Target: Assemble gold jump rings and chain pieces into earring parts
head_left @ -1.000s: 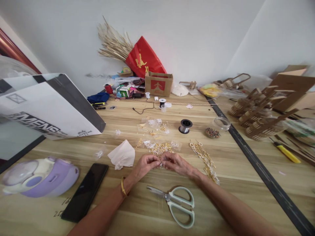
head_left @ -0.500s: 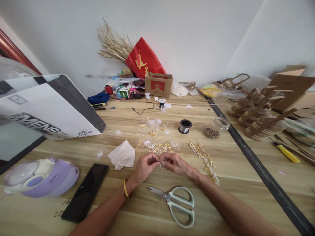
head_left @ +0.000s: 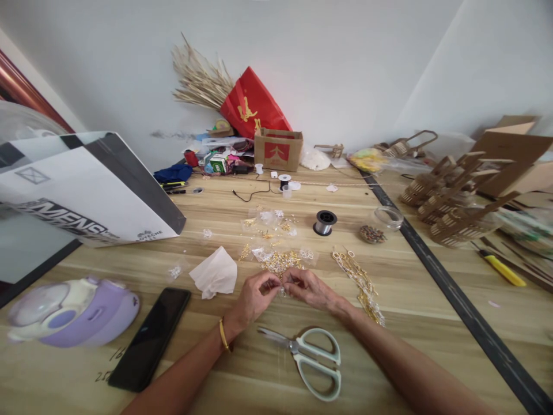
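Fingertips nearly touching, my left hand (head_left: 256,295) and my right hand (head_left: 311,291) are both pinched together at the near edge of a bead pile. What they pinch is too small to make out. A tiny glittering piece (head_left: 283,292) shows just beneath the fingertips. Gold and silver beads (head_left: 283,261) lie heaped right behind my hands on clear plastic. Finished-looking beaded strands (head_left: 363,288) in gold and silver stretch along the table beyond my right wrist. Between my forearms rest scissors (head_left: 294,347) with pale green handles, blades pointing left.
Left of my hands are a crumpled tissue (head_left: 215,273), a black phone (head_left: 150,339) and a purple-and-white container (head_left: 86,314). Behind the beads stand a wire spool (head_left: 325,222) and a jar of dark beads (head_left: 374,233). Woven baskets (head_left: 453,219) and a yellow cutter (head_left: 505,270) lie right.
My left hand and wrist have shifted very slightly, with the bracelet a little lower and farther right. Both hands stay pinched in the same place; the things on the table have not moved.
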Tool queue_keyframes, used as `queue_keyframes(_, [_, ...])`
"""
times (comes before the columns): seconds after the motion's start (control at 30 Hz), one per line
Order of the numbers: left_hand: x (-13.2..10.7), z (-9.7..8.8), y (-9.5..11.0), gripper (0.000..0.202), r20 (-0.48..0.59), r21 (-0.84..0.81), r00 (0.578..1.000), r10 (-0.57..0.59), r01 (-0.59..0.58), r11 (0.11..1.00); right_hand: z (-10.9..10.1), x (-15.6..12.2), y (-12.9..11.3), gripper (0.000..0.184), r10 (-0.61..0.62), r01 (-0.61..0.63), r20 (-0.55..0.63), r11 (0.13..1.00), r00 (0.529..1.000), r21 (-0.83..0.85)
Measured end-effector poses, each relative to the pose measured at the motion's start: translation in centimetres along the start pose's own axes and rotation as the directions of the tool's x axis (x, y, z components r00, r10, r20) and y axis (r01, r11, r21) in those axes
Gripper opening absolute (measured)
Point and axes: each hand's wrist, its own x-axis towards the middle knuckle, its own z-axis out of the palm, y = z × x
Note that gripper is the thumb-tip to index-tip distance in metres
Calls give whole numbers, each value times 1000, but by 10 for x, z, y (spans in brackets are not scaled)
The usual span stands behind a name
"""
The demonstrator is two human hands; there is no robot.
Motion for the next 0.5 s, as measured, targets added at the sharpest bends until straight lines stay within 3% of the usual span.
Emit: queue_keyframes(0.5, [0, -4, 2, 12, -7, 69, 996, 88, -87, 994, -1, -1, 1, 12, 23, -23, 2, 1000, 1000, 4])
